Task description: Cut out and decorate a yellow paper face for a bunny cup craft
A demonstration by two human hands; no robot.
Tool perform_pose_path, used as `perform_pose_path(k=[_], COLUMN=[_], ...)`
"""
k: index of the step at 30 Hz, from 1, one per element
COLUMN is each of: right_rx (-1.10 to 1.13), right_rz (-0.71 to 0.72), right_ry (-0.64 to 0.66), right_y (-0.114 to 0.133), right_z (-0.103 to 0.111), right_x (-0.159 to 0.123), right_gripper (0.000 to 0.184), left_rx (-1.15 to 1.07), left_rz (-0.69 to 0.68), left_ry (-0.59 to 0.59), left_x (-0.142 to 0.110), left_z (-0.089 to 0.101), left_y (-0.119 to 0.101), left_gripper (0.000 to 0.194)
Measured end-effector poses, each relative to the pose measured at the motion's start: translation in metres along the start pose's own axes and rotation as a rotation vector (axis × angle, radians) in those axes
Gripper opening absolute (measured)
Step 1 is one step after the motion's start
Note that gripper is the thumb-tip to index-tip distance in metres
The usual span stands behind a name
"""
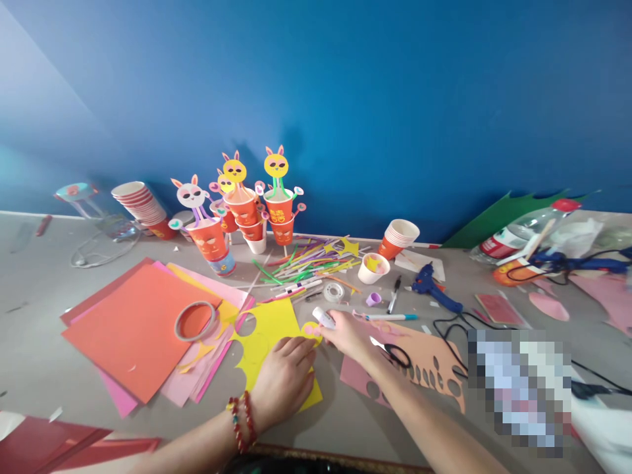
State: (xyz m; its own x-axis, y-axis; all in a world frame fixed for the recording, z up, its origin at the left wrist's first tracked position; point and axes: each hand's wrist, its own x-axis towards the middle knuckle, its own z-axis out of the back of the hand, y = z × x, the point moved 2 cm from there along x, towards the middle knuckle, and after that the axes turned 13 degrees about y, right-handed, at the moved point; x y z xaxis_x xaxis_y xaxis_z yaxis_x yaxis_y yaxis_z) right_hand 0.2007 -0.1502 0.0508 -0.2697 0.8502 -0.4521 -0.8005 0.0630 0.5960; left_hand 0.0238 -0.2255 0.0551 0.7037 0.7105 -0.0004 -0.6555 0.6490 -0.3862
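Left hand (284,375): your fingers lie close together, lightly bent, palm down on the yellow sheet (270,327), apparently to keep it flat and steady. Just past the fingertips: a small yellow-and-pink cutout (311,330), perhaps touched by them; the overlap is hard to read. Right hand (346,334): fingers closed around a white tube (323,317), its end angled out beside the cutout, presumably gripped low to leave that end free. To your right: black-handled scissors (397,355) on peach paper (439,345), within easy reach. To your left: stacked coloured sheets (133,329), a tape ring (178,321) resting on them. Farther: loose coloured stems (306,263); then figure-topped cups (243,212), standing upright near the blue wall (345,99).
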Motion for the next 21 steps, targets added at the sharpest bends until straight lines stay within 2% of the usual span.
perform_pose_path(k=[15,21], right_rx=[-0.06,-0.071], right_rz=[0.004,-0.007], right_ry=[-0.032,-0.029], right_y=[0.0007,0.0011], right_z=[0.0001,0.0002], right_x=[-0.0001,0.0008], right_gripper=[0.035,0.03], left_rx=[-0.021,-0.016], left_rz=[0.013,0.006], left_ry=[-0.009,-0.01], left_x=[0.0009,0.0011], left_z=[-0.0004,0.0008], left_y=[0.0004,-0.0002], left_gripper=[0.031,0.03])
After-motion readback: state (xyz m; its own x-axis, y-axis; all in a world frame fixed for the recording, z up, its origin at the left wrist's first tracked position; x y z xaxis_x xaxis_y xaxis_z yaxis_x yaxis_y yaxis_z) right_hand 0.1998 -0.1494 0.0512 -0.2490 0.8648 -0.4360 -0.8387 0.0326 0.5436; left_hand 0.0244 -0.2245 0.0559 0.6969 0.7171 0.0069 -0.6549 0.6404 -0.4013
